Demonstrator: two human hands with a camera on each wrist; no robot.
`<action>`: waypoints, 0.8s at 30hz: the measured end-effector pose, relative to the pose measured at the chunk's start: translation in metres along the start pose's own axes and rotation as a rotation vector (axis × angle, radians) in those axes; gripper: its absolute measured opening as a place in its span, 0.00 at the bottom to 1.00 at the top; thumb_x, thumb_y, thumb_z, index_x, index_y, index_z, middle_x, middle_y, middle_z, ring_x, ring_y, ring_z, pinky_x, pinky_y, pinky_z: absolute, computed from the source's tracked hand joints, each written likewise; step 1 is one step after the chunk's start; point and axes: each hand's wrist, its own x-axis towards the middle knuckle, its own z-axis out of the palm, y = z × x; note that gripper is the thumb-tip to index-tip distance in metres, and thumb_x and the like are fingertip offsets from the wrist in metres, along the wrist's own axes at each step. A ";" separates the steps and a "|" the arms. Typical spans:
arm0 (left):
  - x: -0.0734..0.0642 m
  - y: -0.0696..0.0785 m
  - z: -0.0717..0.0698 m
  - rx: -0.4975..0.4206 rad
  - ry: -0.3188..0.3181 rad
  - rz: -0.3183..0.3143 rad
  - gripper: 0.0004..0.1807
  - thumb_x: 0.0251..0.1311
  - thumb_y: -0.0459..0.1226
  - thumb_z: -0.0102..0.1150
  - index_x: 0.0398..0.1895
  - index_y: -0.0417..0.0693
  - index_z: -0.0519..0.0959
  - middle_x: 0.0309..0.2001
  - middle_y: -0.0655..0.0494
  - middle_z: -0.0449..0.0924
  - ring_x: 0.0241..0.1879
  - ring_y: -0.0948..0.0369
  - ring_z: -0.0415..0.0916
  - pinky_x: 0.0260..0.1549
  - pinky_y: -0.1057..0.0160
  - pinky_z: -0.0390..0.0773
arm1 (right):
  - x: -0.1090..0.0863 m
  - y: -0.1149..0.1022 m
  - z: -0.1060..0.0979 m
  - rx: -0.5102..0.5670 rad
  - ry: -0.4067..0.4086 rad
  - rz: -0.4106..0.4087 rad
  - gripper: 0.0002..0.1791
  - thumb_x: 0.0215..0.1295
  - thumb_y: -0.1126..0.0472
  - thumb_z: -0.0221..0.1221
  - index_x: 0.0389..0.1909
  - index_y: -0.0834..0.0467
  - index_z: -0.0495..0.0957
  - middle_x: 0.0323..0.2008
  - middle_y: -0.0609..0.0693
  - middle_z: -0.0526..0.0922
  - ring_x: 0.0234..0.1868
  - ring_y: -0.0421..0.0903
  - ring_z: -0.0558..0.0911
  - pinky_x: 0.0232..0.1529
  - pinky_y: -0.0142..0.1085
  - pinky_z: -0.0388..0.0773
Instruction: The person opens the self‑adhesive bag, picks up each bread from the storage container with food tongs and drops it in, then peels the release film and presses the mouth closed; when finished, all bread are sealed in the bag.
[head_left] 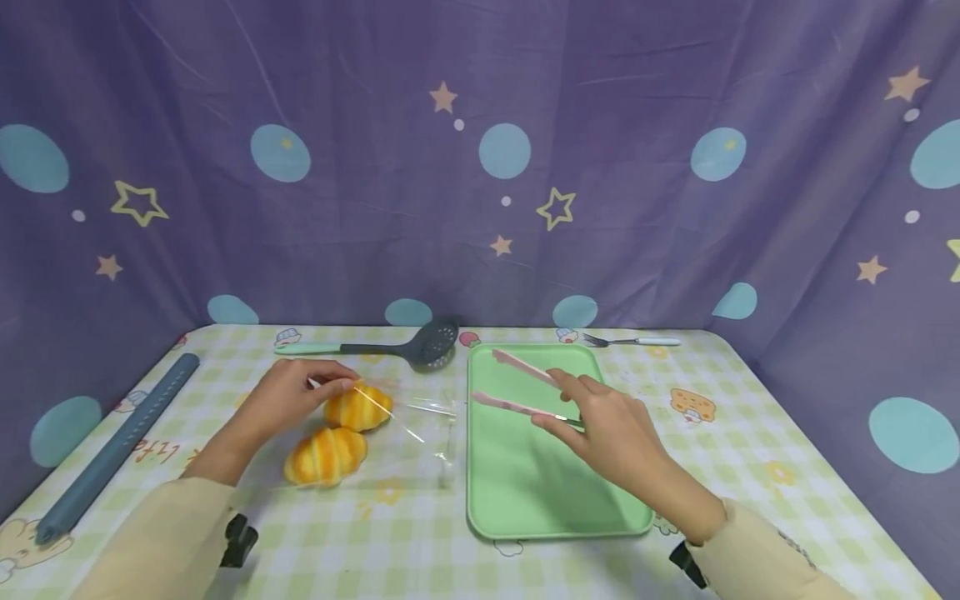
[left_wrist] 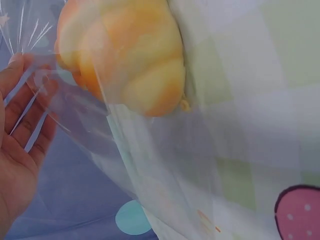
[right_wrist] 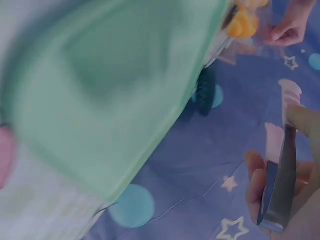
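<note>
My left hand [head_left: 285, 404] pinches the edge of a clear plastic bag [head_left: 427, 437], its film drawn into creases at the fingertips in the left wrist view. Two yellow-and-orange croissants, a front one [head_left: 326, 458] and a back one [head_left: 360, 407], lie at the bag's left part; the film covers at least part of a croissant [left_wrist: 135, 55], but I cannot tell whether both are inside. Over a green tray [head_left: 525, 500], my right hand [head_left: 622, 433] holds tongs [right_wrist: 281, 187] with pink tips and metal arms. The tips are spread apart, with nothing between them.
Behind the bag lies a dark slotted spoon [head_left: 433, 343] with a mint handle. A fork [head_left: 630, 342] rests at the back right, and a long blue-grey rod-like thing [head_left: 120, 450] along the left edge. A purple curtain [head_left: 480, 275] hangs behind the checked tablecloth [head_left: 375, 558].
</note>
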 end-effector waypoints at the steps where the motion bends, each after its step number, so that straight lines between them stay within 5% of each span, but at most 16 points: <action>1: 0.000 0.000 0.000 0.002 0.001 0.002 0.09 0.69 0.42 0.64 0.45 0.50 0.90 0.44 0.54 0.88 0.37 0.57 0.83 0.39 0.54 0.84 | -0.003 0.004 -0.001 0.004 0.010 0.013 0.31 0.63 0.44 0.69 0.62 0.55 0.78 0.40 0.49 0.87 0.20 0.39 0.77 0.16 0.30 0.66; 11: 0.000 -0.001 -0.001 0.000 -0.007 0.008 0.09 0.68 0.41 0.66 0.45 0.50 0.90 0.41 0.55 0.89 0.35 0.59 0.83 0.35 0.57 0.84 | -0.030 0.038 -0.015 0.022 0.016 0.160 0.30 0.65 0.48 0.69 0.62 0.61 0.78 0.46 0.54 0.82 0.21 0.34 0.71 0.15 0.31 0.64; 19: -0.001 0.000 -0.003 0.013 0.005 0.020 0.08 0.67 0.41 0.66 0.43 0.52 0.90 0.39 0.59 0.89 0.35 0.61 0.83 0.36 0.59 0.84 | -0.048 0.064 -0.029 0.014 -0.022 0.302 0.33 0.68 0.44 0.66 0.61 0.67 0.77 0.46 0.61 0.83 0.30 0.47 0.83 0.23 0.42 0.76; 24: -0.001 0.000 -0.003 0.021 0.006 0.020 0.08 0.68 0.41 0.66 0.43 0.51 0.91 0.40 0.58 0.89 0.35 0.60 0.83 0.36 0.58 0.83 | -0.058 0.080 -0.036 -0.006 -0.024 0.379 0.35 0.66 0.40 0.65 0.58 0.67 0.78 0.42 0.61 0.85 0.29 0.49 0.85 0.19 0.40 0.74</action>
